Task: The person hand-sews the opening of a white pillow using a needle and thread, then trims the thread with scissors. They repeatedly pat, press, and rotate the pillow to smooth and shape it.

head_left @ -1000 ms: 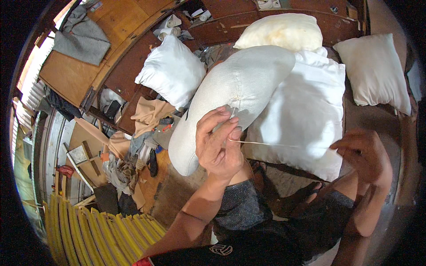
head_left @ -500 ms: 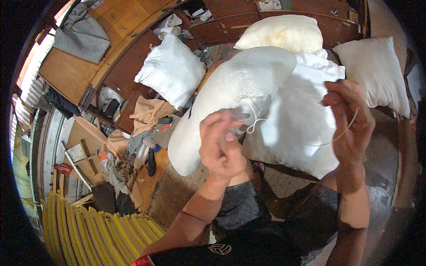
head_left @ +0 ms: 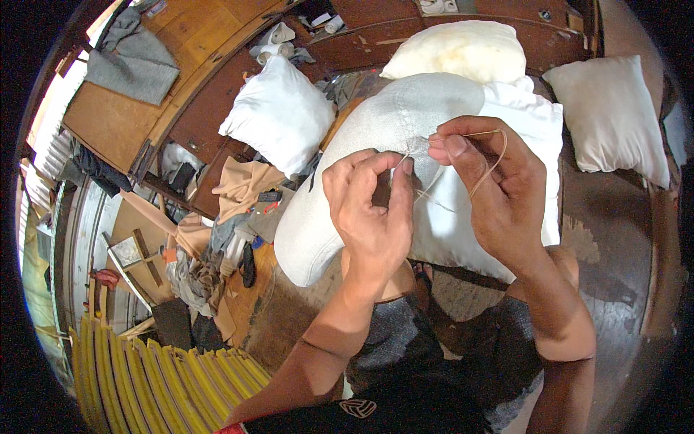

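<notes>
A pale grey cushion (head_left: 314, 231) with a curved, bolster-like shape lies across my lap, over a white pillow (head_left: 470, 239). Both hands meet in front of its seam. My left hand (head_left: 372, 210) pinches a thin pale cord (head_left: 435, 189) between thumb and forefinger, close to the cushion's fabric. Just to the right, my right hand (head_left: 499, 181) has thumb and fingers pressed together on the same cord, and a loop of it curves over the back of that hand. Whether a needle is in the fingers is too small to tell.
More white pillows surround the work: one at the left (head_left: 278, 116), a yellowed one behind (head_left: 459, 50), another at the right (head_left: 611, 119). Fabric scraps (head_left: 242, 188) pile up to the left. Yellow-edged ribbed material (head_left: 159, 376) occupies the lower left; wooden cabinets (head_left: 210, 130) stand behind.
My right hand has swung left and inward to meet the left hand at the cushion. My left thumb and forefinger have closed on the cord, and the white cord loop by the seam is pulled in.
</notes>
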### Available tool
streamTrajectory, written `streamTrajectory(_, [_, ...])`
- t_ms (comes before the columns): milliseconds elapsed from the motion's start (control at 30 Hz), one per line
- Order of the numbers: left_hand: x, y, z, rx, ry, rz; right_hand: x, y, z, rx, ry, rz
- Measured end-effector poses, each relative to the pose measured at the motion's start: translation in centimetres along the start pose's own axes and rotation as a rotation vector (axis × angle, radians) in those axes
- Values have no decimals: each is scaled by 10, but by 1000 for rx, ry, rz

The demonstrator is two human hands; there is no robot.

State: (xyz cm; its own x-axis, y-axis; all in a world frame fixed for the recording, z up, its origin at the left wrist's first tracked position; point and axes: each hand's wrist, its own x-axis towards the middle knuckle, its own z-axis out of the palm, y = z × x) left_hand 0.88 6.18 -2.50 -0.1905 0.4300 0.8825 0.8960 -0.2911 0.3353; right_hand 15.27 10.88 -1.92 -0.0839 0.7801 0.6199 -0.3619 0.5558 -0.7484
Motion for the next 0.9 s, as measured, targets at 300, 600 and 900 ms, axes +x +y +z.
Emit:
streamTrajectory(300, [-2,-3,3,-134,74,23,7,12,0,-147,-53,-268])
streamTrajectory(600, [-3,-5,4,-169,100,7,2,16,1,-151,-1,-189])
streamTrajectory(900, [-3,-4,4,-181,95,0,3,19,2,-180,7,-227])
